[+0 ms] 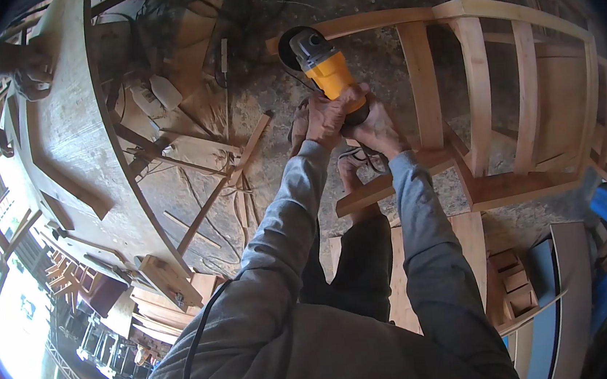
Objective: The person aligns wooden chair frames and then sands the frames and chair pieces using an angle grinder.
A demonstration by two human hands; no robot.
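A yellow angle grinder with a grey head and a dark round disc is held out in front of me. My left hand is closed around the lower part of its body. Closed on the tool's dark rear end is my right hand. The disc lies close to the end of a curved wooden rail; whether they touch I cannot tell. That rail belongs to a slatted wooden furniture frame, which stands to the right of my hands.
At left stands a large wooden workbench, with another person's hand over it. Wood strips and cables litter the floor. A white bottle lies beside the bench. Below right are a wooden board and a small compartmented wooden piece.
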